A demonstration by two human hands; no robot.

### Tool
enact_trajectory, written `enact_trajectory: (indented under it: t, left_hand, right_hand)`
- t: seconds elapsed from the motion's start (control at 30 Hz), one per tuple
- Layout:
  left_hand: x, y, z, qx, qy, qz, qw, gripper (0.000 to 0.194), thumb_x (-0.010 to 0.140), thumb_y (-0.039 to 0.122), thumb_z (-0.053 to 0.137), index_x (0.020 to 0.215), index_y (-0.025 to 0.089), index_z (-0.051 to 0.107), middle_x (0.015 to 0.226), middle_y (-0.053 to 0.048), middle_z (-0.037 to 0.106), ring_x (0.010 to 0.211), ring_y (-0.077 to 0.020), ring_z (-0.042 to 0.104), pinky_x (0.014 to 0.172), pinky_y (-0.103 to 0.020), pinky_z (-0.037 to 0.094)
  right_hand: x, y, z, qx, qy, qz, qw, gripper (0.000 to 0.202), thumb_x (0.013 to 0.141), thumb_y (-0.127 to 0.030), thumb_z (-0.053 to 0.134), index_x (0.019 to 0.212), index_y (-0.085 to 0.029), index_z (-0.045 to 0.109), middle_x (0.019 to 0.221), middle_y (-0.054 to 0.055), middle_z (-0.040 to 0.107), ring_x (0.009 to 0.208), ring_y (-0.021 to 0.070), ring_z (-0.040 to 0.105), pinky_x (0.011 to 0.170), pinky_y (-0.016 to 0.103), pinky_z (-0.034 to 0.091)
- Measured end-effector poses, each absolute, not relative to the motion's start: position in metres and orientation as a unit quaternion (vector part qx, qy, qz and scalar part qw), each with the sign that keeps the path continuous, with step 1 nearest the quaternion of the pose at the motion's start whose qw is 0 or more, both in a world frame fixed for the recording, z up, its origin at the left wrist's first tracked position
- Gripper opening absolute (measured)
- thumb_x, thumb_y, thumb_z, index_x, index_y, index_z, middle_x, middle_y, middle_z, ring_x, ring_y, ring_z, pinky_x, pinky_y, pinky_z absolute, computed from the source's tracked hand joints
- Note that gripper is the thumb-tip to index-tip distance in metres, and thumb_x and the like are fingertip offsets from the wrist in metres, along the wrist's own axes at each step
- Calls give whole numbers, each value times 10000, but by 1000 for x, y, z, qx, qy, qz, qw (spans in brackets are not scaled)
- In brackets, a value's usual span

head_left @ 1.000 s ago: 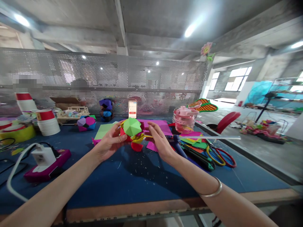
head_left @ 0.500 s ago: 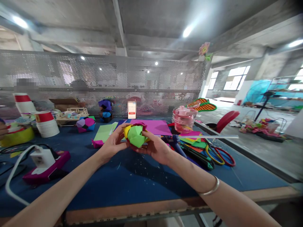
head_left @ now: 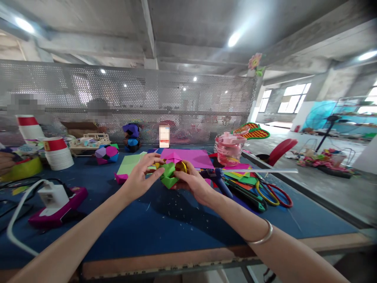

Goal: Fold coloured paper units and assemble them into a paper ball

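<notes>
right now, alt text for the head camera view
Two bare hands, left and right, work on a green, pink and yellow folded-paper piece above a blue table, with scissors and a glue gun to the right.

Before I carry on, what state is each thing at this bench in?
Paper model: gripped by the right hand, off the table
Left hand: fingers spread beside the model; contact unclear
Glue gun: lying down, glue stick protruding
Scissors: lying flat; blade opening unclear
Phone: upright, screen lit
Charger: plugged into power strip
Magenta sheet: flat
</notes>
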State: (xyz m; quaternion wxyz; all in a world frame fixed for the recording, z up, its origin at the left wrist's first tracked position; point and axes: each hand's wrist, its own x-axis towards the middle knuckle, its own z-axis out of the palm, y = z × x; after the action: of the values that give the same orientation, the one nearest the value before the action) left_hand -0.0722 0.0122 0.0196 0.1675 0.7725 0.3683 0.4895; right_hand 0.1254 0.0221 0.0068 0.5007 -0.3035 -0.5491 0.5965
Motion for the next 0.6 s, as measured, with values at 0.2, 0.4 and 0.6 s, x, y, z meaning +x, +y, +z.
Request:
enact_trajectory:
  t: [0.2,0.4,0.6]
  left_hand:
    - [-74,19,14,795,367,449,177,260,894,448,581,939,202,655,1294,-126,491,1217,-274,520,884,-377,561]
    - [-78,24,15,743,383,480,266,311,813,473,676,728,175,644,1109,-105,552,1215,-294,493,986,-386,469]
    - [-79,21,18,585,360,527,501,307,733,446,776,736,164,654,1189,-58,558,1000,-210,560,832,-319,523]
  right_hand:
    - [126,20,6,-336,-601,539,485,577,760,-307,719,1254,-238,428,1009,18,596,847,167,620,673,287,572]
    - [127,22,2,-341,-645,497,470,660,801,-321,679,1363,-260,338,1046,19,580,818,160,607,678,297,563]
    - [129,26,-2,-303,-707,418,483,580,872,-402,625,1360,-241,357,1118,40,568,986,176,577,909,336,507]
